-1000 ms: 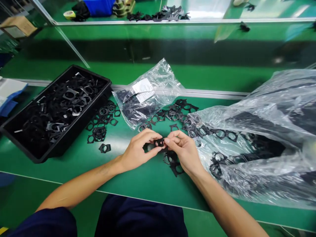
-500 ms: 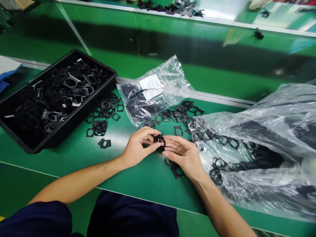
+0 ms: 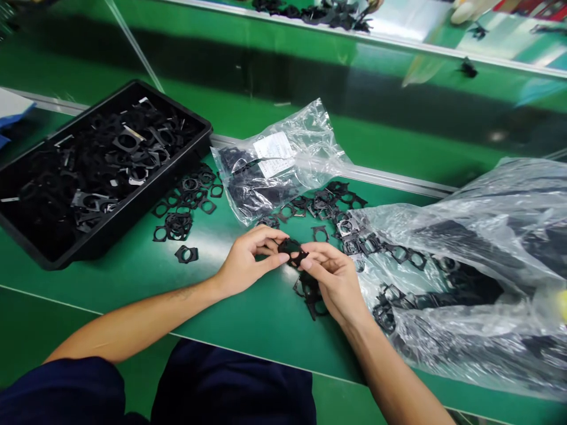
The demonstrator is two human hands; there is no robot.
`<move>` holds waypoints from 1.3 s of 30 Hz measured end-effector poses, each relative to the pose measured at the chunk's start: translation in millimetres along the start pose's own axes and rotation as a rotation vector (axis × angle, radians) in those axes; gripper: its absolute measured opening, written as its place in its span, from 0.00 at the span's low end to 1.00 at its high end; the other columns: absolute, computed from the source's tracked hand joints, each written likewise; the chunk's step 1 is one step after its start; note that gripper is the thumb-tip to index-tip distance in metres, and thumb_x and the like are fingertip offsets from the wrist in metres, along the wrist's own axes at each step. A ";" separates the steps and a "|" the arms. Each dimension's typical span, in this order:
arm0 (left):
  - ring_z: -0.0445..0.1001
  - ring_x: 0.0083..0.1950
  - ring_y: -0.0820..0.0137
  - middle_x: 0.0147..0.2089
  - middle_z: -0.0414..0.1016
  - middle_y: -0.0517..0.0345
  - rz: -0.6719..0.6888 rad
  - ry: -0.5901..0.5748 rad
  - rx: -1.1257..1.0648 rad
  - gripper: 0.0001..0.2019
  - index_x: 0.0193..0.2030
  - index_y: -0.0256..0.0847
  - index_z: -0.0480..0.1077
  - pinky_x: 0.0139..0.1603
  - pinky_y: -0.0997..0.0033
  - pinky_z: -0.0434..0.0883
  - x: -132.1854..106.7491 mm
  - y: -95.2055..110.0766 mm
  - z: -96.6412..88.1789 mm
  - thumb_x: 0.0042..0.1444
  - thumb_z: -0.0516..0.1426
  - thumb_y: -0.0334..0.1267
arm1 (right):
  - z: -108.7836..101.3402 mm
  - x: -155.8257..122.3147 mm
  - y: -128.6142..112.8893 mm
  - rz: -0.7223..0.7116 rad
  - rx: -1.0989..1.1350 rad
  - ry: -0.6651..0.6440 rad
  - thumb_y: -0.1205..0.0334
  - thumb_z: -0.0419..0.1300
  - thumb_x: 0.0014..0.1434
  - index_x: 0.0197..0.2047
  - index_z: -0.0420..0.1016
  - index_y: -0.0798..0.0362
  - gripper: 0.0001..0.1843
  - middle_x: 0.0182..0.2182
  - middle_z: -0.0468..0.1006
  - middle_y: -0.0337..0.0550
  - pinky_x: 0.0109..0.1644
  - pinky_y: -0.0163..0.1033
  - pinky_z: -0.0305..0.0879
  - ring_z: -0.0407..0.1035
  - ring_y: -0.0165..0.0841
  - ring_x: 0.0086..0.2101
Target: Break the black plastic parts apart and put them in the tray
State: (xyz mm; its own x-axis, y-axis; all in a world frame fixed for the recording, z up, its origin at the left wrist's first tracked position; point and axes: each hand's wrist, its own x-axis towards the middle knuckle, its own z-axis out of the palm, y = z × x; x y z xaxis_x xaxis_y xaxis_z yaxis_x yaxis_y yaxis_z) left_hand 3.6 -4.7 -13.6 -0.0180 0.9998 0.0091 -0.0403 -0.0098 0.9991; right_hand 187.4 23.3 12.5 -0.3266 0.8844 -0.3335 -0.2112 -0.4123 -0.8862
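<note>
Between my two hands, above the green tabletop (image 3: pixel 248 330), is a small black ring-shaped part (image 3: pixel 292 252). My left hand (image 3: pixel 245 260) pinches its left side between thumb and fingers. My right hand (image 3: pixel 336 274) grips its right edge the same way. Whether it is one piece or two fitted together I cannot make out. Just below lie more black parts (image 3: pixel 312 304), partly hidden by my right hand. A lone black ring part (image 3: pixel 186 254) rests on the table to the left of my left hand.
A black bin (image 3: pixel 101 236) full of similar parts stands at left. Behind my hands lies a clear labelled bag (image 3: pixel 274 171) of black parts. Loose parts (image 3: pixel 330 200) are scattered near it. A large open plastic bag (image 3: pixel 487 236) spills parts at right. A ledge (image 3: pixel 390 38) runs across the back.
The black part has turned from edge-on to flatter, showing its openings. My right fingers have closed from loosely spread to a pinch on its right edge.
</note>
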 end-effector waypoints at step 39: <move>0.78 0.45 0.68 0.44 0.77 0.51 0.447 -0.029 0.353 0.11 0.50 0.40 0.72 0.46 0.68 0.79 -2.9 8.2 -5.4 0.61 0.64 0.35 | 4.5 -11.3 -1.1 -0.270 -0.330 0.090 0.55 0.72 0.56 0.37 0.84 0.47 0.07 0.34 0.82 0.42 0.39 0.38 0.77 0.76 0.33 0.32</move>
State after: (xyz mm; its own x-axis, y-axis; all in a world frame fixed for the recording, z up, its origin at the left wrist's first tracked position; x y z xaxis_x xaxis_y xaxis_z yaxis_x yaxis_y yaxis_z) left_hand -2.1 -7.8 -5.7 0.0715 0.8997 0.4307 0.3010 -0.4311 0.8506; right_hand 187.2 12.8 18.7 -0.2151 0.9725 -0.0893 0.0329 -0.0842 -0.9959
